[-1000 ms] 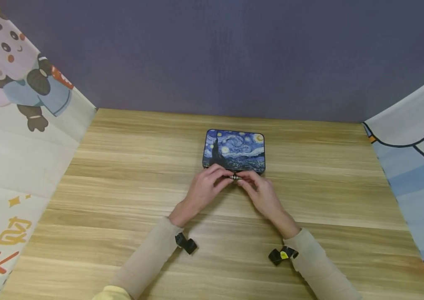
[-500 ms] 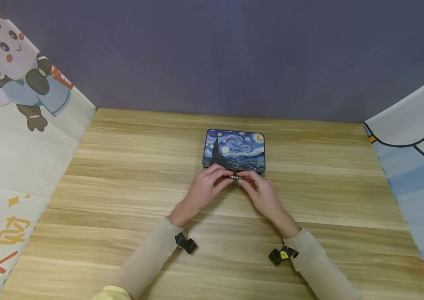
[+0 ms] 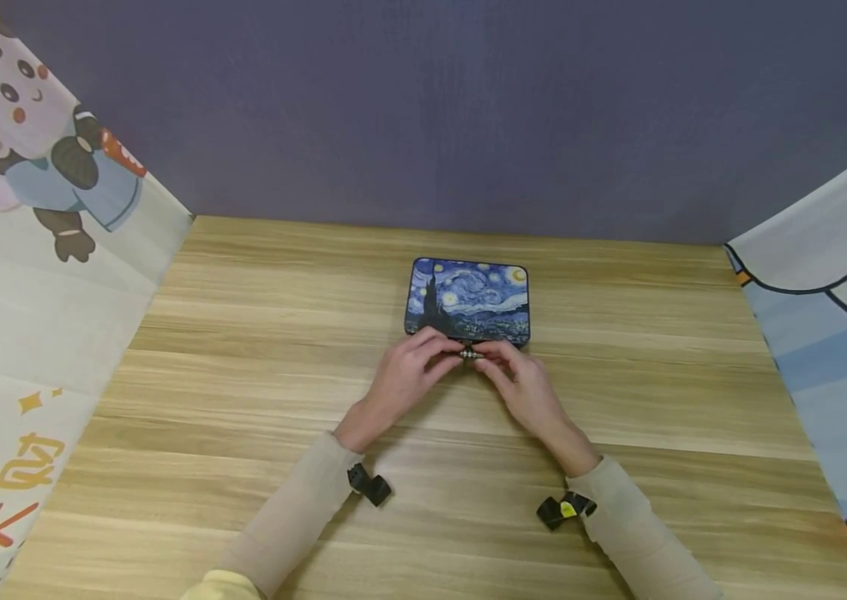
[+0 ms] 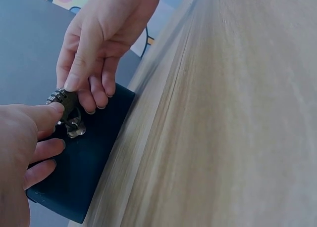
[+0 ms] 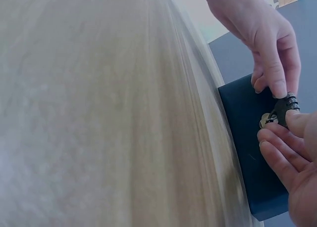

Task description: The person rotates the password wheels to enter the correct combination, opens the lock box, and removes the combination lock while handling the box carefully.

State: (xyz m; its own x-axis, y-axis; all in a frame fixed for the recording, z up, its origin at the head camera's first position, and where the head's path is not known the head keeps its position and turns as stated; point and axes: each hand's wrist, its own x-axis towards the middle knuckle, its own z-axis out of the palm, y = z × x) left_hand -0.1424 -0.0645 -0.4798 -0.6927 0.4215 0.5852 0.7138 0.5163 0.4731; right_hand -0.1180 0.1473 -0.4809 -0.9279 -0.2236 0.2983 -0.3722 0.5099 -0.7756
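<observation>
A small dark combination padlock (image 3: 470, 354) with ridged number dials (image 4: 57, 96) sits between my two hands at the front of a box (image 3: 468, 300) with a swirling starry-night painting on its lid. My left hand (image 3: 404, 375) pinches one end of the padlock between thumb and fingers. The other end is pinched by my right hand (image 3: 524, 387). In both wrist views the padlock's shackle reaches a shiny metal hasp (image 4: 76, 128) on the box's dark front face (image 5: 252, 148). Whether the shackle is latched cannot be made out.
The box stands on a wood-grain table (image 3: 281, 350), toward its back edge. Behind rises a dark blue-grey panel (image 3: 468, 117). Printed cloths hang at the left (image 3: 41, 275) and right (image 3: 836, 333). Small black cameras (image 3: 371, 485) are strapped to both wrists.
Almost nothing differs. My left hand and forearm have shifted very slightly to the left; both hands keep their grip on the padlock, and the box stays in place.
</observation>
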